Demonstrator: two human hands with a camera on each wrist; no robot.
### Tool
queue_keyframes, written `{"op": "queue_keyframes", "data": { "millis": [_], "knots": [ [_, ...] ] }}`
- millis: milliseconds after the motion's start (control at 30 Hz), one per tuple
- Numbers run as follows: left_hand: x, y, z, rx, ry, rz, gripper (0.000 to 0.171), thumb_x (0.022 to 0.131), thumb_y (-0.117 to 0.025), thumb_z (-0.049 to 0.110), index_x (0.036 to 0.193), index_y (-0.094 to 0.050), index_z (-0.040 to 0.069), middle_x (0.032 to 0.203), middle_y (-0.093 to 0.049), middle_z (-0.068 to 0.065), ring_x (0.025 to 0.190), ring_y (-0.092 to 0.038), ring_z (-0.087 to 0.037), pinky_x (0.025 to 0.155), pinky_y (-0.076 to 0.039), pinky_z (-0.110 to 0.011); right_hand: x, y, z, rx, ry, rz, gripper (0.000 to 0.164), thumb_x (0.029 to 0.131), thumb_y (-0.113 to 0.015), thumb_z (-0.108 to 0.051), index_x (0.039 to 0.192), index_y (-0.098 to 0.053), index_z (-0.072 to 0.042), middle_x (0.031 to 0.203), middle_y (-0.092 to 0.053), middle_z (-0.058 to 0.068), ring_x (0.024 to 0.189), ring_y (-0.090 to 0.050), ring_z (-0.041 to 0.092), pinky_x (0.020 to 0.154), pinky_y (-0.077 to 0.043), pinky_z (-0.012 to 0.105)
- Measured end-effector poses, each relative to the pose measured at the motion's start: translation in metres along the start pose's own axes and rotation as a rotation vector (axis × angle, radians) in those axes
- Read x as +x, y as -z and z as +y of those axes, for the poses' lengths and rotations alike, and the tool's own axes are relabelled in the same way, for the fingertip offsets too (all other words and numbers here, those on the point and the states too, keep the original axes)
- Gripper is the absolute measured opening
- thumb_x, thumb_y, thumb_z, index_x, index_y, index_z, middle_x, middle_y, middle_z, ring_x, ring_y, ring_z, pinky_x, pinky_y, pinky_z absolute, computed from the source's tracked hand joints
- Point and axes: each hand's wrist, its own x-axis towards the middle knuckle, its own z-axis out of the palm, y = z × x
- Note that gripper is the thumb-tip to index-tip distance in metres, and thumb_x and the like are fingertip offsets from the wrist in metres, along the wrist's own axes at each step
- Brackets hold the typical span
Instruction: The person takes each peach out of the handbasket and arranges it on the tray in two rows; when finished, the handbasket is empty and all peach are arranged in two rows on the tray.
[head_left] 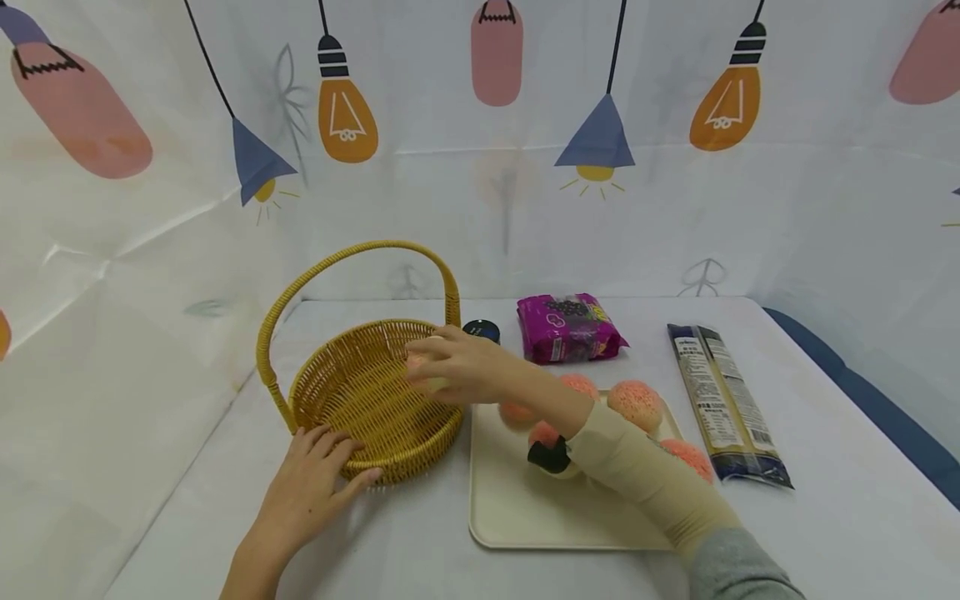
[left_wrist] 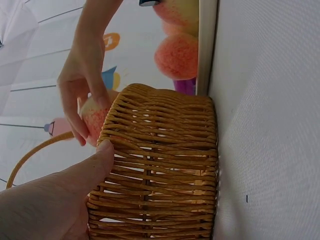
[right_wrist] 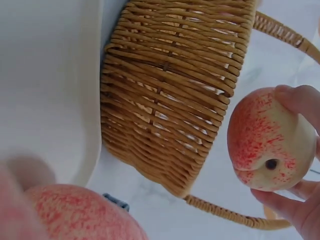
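Observation:
A yellow-brown wicker basket point(head_left: 427, 457) with a tall arched handle stands left of the tray. My left hand point(head_left: 306, 483) grips its near left rim, fingers over the inside and thumb point(left_wrist: 102, 157) on the outer wall. Above the basket's right rim, my right hand point(head_left: 472, 367) holds a pink-speckled peach point(right_wrist: 265, 142) between thumb and fingers. The basket's floor shows bare weave in the head view. Several more peaches point(head_left: 636, 405) lie on a cream tray point(head_left: 540, 523), partly hidden by my right forearm.
Behind the tray lies a purple packet point(head_left: 566, 329), beside a jar with a dark lid point(head_left: 482, 331). A long clear-and-dark packet point(head_left: 727, 400) lies to the tray's right. A white printed curtain point(head_left: 450, 208) hangs behind the table.

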Motion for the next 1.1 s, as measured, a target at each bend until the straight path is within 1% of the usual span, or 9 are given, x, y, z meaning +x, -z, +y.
{"op": "queue_keyframes", "data": {
  "millis": [167,300,400,467,600,700,833,1000,1100],
  "knots": [
    [0.001,0.001,-0.002,0.014,0.000,0.001,0.051,0.083,-0.055,0.057,0.102,-0.065,0.010,0.108,-0.060,-0.008,0.114,-0.043,-0.036,0.101,-0.020,-0.059,-0.014,0.005,-0.001,0.036,0.064,0.083,0.033,0.079,-0.071,-0.020,0.111,-0.063,-0.017,0.127,-0.051,0.012,0.109,-0.048,0.030,0.082,-0.048,0.032],
    [0.001,0.001,-0.003,0.013,0.000,0.001,0.050,0.083,-0.056,0.056,0.101,-0.065,0.010,0.108,-0.059,-0.008,0.114,-0.043,-0.036,0.101,-0.020,-0.059,-0.028,0.011,-0.003,0.073,0.062,0.085,0.034,0.078,-0.072,-0.020,0.111,-0.063,-0.016,0.127,-0.051,0.012,0.110,-0.048,0.030,0.084,-0.047,0.033],
    [0.002,0.001,-0.003,0.004,0.000,0.000,0.051,0.083,-0.056,0.056,0.102,-0.065,0.009,0.108,-0.059,-0.009,0.114,-0.042,-0.036,0.101,-0.020,-0.059,-0.040,0.015,-0.007,0.090,0.024,0.056,0.034,0.078,-0.073,-0.020,0.111,-0.061,-0.018,0.128,-0.050,0.010,0.110,-0.047,0.029,0.084,-0.047,0.033],
    [0.003,0.000,-0.003,-0.001,-0.002,0.003,0.051,0.083,-0.056,0.056,0.102,-0.065,0.010,0.108,-0.059,-0.009,0.114,-0.042,-0.036,0.101,-0.020,-0.059,-0.048,0.018,-0.010,0.078,0.005,0.047,0.033,0.078,-0.072,-0.020,0.109,-0.061,-0.019,0.128,-0.050,0.010,0.108,-0.048,0.029,0.079,-0.048,0.031],
    [0.005,-0.001,-0.003,-0.011,-0.011,0.002,0.052,0.084,-0.055,0.056,0.103,-0.065,0.009,0.109,-0.059,-0.009,0.115,-0.042,-0.036,0.101,-0.019,-0.059,-0.066,0.019,-0.016,0.041,0.006,0.034,0.031,0.076,-0.074,-0.021,0.105,-0.063,-0.018,0.123,-0.053,0.009,0.105,-0.051,0.027,0.078,-0.049,0.030],
    [0.005,-0.002,-0.003,-0.012,-0.015,0.002,0.052,0.084,-0.055,0.056,0.104,-0.065,0.009,0.109,-0.059,-0.009,0.115,-0.042,-0.036,0.101,-0.019,-0.059,-0.078,0.018,-0.022,0.037,-0.001,-0.007,0.032,0.074,-0.076,-0.023,0.104,-0.064,-0.019,0.122,-0.054,0.007,0.103,-0.051,0.025,0.080,-0.048,0.031],
    [0.004,-0.003,-0.004,-0.013,-0.018,0.007,0.050,0.083,-0.056,0.055,0.103,-0.065,0.010,0.109,-0.059,-0.008,0.114,-0.042,-0.036,0.101,-0.020,-0.059,-0.088,0.014,-0.030,0.086,-0.040,-0.086,0.032,0.075,-0.075,-0.024,0.105,-0.063,-0.021,0.128,-0.050,0.005,0.107,-0.047,0.025,0.076,-0.049,0.031],
    [0.003,-0.005,-0.004,-0.028,-0.017,0.001,0.049,0.083,-0.056,0.054,0.103,-0.065,0.010,0.109,-0.059,-0.008,0.114,-0.042,-0.036,0.101,-0.020,-0.059,-0.097,0.005,-0.035,0.113,-0.046,-0.105,0.033,0.077,-0.073,-0.026,0.109,-0.062,-0.022,0.129,-0.047,0.006,0.109,-0.047,0.025,0.071,-0.050,0.028],
    [0.002,-0.006,-0.004,-0.033,-0.017,0.003,0.048,0.083,-0.057,0.054,0.102,-0.065,0.010,0.108,-0.059,-0.008,0.114,-0.042,-0.036,0.101,-0.019,-0.059,-0.099,0.000,-0.039,0.099,-0.050,-0.125,0.035,0.079,-0.072,-0.027,0.111,-0.061,-0.022,0.129,-0.047,0.006,0.110,-0.047,0.025,0.076,-0.050,0.030]
  ]
}}
